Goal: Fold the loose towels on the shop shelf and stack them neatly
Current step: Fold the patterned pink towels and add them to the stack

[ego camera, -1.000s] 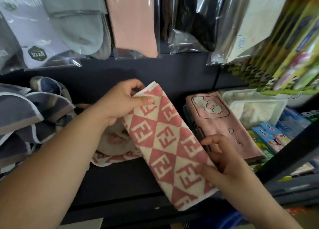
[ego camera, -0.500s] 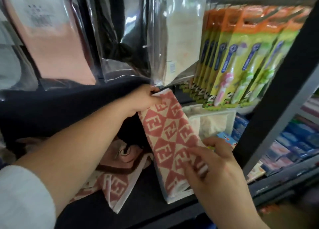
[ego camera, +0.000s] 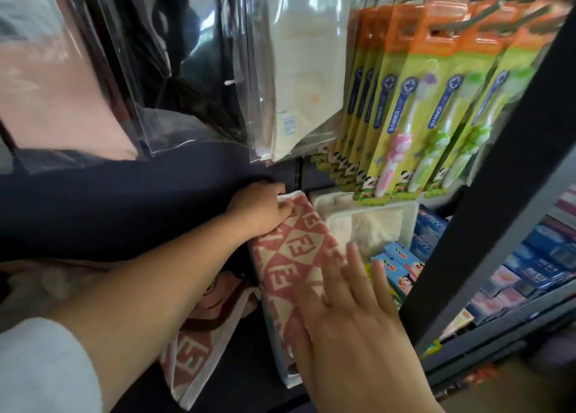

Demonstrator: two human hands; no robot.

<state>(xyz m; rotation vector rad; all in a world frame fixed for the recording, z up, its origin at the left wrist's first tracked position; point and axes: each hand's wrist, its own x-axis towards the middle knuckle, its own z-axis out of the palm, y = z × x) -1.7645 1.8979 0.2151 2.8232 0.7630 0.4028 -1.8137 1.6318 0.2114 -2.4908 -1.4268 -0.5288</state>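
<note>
TRAY: white tray (ego camera: 321, 202) just right of your left-hand grip, cream cloth inside | GRIP: your left hand (ego camera: 261, 210) grips the folded patterned towel (ego camera: 293, 256) at its far end; your right hand (ego camera: 349, 319) rests flat on its near end, fingers straight | COUNT: two patterned towels, the loose towel (ego camera: 193, 356) below-left of the grip; one tray

Hanging toothbrush packs (ego camera: 442, 107) — bagged cloths (ego camera: 299, 79), white tray (ego camera: 324, 204), small boxes (ego camera: 402, 263)

left hand (ego camera: 261, 208): curled, seemingly pinching | right hand (ego camera: 352, 328): fingers (ego camera: 355, 266) straight, palm down
</note>
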